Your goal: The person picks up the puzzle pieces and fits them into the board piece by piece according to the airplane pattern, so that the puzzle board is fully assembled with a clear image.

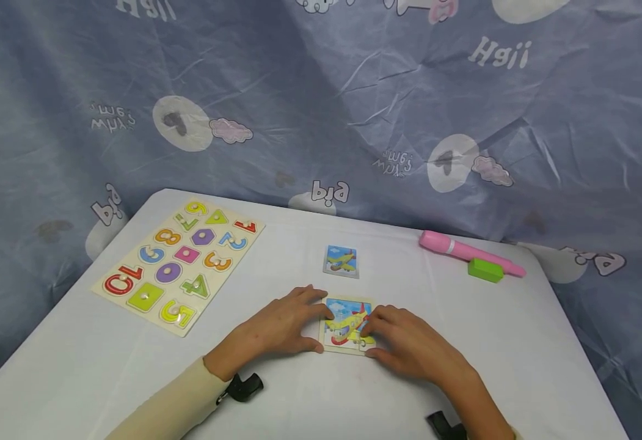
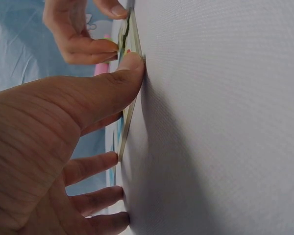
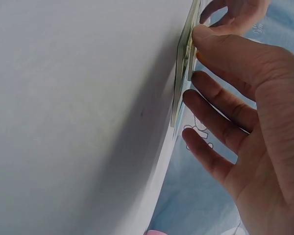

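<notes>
A small wooden jigsaw board with a yellow aeroplane picture lies flat on the white table. My left hand holds its left side, thumb at the near corner and a fingertip on the picture; the other fingers spread past the far corner. Over the board's right part, my right hand pinches a jigsaw piece between thumb and finger. That piece stands slightly raised from the board in the right wrist view, and the fingers partly hide it. Behind the board lies a small picture card with a similar aeroplane.
To the left lies a wooden number and shape puzzle with knobbed pieces. A pink pen-shaped stick and a green block lie at the back right. A blue-grey printed curtain hangs behind the white table.
</notes>
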Available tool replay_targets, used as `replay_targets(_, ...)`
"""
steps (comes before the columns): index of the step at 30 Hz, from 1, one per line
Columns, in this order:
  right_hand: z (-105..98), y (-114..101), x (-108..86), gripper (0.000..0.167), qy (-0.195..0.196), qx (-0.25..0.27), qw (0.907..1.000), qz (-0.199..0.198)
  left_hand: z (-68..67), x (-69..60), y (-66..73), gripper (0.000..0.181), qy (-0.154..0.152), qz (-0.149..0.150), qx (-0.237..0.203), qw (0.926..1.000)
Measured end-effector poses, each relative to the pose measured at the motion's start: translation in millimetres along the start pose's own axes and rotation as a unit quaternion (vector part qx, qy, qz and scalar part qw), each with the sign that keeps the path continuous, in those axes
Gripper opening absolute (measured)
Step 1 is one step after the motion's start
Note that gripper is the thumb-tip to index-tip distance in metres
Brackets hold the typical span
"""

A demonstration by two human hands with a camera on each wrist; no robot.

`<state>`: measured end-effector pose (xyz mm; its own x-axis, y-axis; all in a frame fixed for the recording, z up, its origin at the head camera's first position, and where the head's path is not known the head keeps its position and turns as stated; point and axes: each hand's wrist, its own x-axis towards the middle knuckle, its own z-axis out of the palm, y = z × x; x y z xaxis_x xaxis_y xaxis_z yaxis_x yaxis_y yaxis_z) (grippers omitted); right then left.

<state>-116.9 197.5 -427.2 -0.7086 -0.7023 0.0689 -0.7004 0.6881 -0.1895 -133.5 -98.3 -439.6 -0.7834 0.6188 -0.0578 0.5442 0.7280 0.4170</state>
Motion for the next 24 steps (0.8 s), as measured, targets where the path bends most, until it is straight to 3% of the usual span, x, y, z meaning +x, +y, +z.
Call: replay_targets(24,4.3,3.6,5.2,0.026,0.006,0.019,0.9996,-0.019,0.6,1.0,0.0,0.057,-0.002,0.001,0.007,1.0000)
